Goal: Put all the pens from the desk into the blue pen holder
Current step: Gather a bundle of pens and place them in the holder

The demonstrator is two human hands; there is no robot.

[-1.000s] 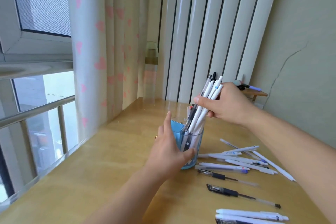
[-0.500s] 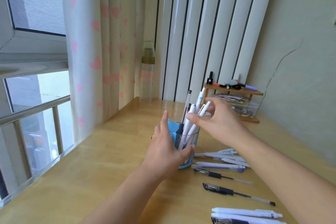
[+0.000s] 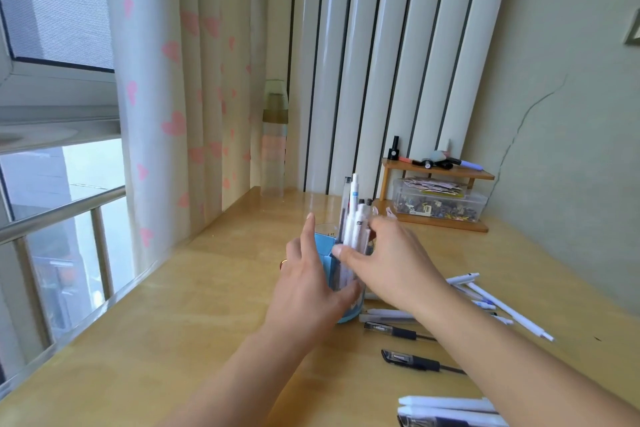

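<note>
Pen holder [image 3: 353,308]: blue, upright on the counter [image 3: 180,305], in the middle of the view, just in front of both forearms.
Left hand [image 3: 308,284]: wrapped round the near and left side of the holder, thumb pressed on its front wall, index finger raised straight past the rim; steadies it.
Right hand [image 3: 388,260]: directly over the holder mouth, fingers curled round a bunch of white pens [image 3: 356,218]; seems to pinch them, though the far fingers are hidden.
Bunch: nearly vertical, tips down inside the holder, tops above the rim, leaning a little to the left.
Loose pens, right side: a white group [image 3: 498,302] just right of the holder, partly under the right forearm, long axes roughly left to right, some slanted away to the far right.
Loose pens, near side: two black ones [image 3: 412,359] in front of the holder, axes left to right; two white ones [image 3: 446,407] at the bottom edge, also left to right.
Key relation: all remaining pens lie right of and nearer than the holder, so on the right hand's side; left hand occupied.
Likely next: release of the bunch, then a reach rightward and down, with a grip across the barrels.
</note>
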